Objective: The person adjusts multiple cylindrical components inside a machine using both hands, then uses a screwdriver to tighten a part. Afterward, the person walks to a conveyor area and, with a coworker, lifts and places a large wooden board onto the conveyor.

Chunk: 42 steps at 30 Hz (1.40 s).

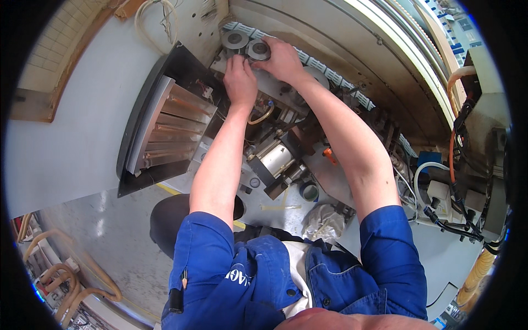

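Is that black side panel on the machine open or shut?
Open. The black panel swings out leftward, exposing copper-coloured ribs and the machine's inner parts beside both hands.

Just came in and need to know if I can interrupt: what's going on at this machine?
A person in blue work clothes is leaning over an opened machine with both arms stretched in. The left hand and right hand are together at two round metal rollers at the far side of the machine, the right hand resting on one. Whether either hand grips a tool cannot be seen. A pneumatic cylinder and a crumpled rag lie nearer the body, untouched.
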### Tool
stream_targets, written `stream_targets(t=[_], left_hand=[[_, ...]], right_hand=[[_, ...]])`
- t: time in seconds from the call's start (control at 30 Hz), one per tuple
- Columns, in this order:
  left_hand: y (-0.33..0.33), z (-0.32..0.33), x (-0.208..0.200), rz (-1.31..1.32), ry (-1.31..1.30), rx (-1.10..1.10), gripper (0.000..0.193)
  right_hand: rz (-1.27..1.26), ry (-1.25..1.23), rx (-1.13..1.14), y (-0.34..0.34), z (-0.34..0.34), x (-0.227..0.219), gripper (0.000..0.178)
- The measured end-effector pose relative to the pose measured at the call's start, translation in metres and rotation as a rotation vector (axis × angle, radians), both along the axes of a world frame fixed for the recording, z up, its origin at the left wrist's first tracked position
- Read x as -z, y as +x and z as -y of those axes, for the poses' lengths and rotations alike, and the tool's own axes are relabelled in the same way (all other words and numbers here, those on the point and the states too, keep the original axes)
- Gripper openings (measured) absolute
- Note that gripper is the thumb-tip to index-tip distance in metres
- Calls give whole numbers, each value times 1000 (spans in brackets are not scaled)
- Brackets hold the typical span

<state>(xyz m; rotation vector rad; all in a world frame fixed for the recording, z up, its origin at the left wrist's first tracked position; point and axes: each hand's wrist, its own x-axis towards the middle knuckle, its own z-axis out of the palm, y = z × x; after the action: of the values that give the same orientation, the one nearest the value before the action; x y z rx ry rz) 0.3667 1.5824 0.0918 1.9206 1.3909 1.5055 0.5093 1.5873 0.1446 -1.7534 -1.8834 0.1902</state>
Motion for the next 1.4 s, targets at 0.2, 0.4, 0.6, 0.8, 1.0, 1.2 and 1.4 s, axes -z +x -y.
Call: stream_targets(t=[0.2,0.4,0.6,0.8,1.0,1.2,1.4], left_hand=[[0,0,1,-48,-52,-2,7],[1,-3,2,-89,-116,-39,9],[3,-8,2,-41,-167,-67,9],[0,-7,8,92,-77,-102,8],[-3,-6,10,210,-88,-13,15],[-7,-3,10,222,-46,71,20],[-13,-1,7,104,-78,83,17]], right_hand=[[16,-25,19,-1,-1,-1,71],[24,-25,23,-1,-2,-1,72],[44,5,-54,2,-2,-2,75],[56,5,-51,1,0,-5,76],[91,-35,-55,1,0,-5,76],[86,-23,-62,3,-1,-1,74],[131,-34,-70,6,-4,4,76]])
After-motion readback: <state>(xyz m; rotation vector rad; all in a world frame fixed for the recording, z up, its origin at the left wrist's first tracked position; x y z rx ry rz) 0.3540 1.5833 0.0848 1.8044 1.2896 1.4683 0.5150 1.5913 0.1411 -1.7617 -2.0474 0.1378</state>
